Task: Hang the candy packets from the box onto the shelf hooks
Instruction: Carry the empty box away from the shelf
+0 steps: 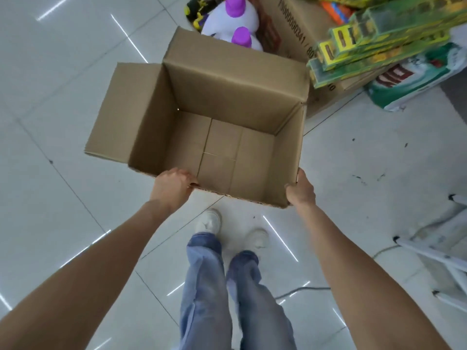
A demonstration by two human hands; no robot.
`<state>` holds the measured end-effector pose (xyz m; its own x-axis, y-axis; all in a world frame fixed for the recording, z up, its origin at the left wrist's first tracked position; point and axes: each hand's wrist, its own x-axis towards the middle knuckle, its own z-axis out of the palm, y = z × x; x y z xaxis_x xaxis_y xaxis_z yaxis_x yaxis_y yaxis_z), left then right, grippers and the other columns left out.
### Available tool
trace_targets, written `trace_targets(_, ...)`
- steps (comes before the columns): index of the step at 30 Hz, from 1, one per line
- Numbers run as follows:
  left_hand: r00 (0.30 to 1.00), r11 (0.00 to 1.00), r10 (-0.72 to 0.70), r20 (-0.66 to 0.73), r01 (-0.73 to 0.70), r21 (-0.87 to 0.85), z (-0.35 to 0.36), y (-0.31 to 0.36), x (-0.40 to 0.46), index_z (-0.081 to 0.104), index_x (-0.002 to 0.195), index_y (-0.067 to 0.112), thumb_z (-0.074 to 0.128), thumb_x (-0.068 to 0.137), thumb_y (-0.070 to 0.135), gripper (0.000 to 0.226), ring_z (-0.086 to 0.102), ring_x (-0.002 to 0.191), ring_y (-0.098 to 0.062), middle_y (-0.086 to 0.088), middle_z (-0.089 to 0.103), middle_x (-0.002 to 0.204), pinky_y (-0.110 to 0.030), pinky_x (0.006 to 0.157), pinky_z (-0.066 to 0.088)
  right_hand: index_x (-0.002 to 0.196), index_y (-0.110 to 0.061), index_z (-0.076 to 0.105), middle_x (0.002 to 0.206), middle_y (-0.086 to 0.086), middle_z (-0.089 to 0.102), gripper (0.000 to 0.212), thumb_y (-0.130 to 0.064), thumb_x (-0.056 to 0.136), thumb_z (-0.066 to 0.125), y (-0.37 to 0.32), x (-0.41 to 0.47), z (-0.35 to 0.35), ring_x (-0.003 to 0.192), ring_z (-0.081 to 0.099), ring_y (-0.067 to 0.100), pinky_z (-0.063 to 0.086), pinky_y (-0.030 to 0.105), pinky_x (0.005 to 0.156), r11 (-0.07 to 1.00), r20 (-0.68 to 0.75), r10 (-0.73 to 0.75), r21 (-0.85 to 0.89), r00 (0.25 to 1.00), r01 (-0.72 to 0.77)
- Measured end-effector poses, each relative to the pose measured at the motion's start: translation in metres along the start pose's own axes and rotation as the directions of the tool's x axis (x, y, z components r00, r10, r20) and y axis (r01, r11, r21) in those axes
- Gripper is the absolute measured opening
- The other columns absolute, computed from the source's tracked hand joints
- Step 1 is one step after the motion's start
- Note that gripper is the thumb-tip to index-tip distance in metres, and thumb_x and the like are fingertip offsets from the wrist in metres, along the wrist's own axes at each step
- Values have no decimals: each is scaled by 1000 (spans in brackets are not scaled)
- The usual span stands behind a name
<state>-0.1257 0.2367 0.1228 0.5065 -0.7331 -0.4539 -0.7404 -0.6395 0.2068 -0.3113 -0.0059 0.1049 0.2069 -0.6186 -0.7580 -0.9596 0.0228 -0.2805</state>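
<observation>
The brown corrugated cardboard box is up in front of me, held above the glossy white tiled floor, top flaps folded out, and I'm looking straight down into it: bare cardboard bottom, just the seams of the inner flaps, no packets showing inside. My left hand grips the near rim, fingers curled over the edge; the fingertips are tucked inside and hard to make out. My right hand clamps the near right corner, thumb on the rim, with the rest of the fingers hidden behind the box wall.

Beyond the far wall, white plastic bottles with purple caps poke up, their lower halves blocked by the box. Next to them a second, printed brown carton is cut off at the top edge, its black lettering only partly readable. On it lies a stack of long green-and-yellow packaged boxes, blurred, contents unclear. A green and white bag with red lettering leans below that stack, half covered.

At the right edge, white metal legs of some stand run out of view. Below the box, my blue jeans and white shoes
</observation>
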Motion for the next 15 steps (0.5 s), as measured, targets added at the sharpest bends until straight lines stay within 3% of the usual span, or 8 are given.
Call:
trace_targets(5,965,991,99,244,-118,62,45,0,64,61,118,38,51,92,26,30,61,107,-21,7,63,120,-30,82,48,143,-29,32,115,15,61,53,-7,95,41,-1,65,23,99,57,35,42,37,79,999,-187,9,-30,982,-15)
trace_targets(8,930,973,182,320,-217,78,79,17,89,56,121,40,49,90,25,35,59,109,-19,8,60,122,-29,82,44,143,-31,32,114,16,62,50,-10,99,41,9,98,23,98,58,37,46,41,80,996,-292,-39,-88,956,14)
trace_targets(15,894,939,314,319,-341,33,126,46,110,58,115,25,46,90,22,28,61,100,-24,4,63,113,-29,81,44,143,-23,30,115,18,61,46,-12,99,40,21,152,11,101,57,39,37,36,74,947,-291,-163,-314,943,66)
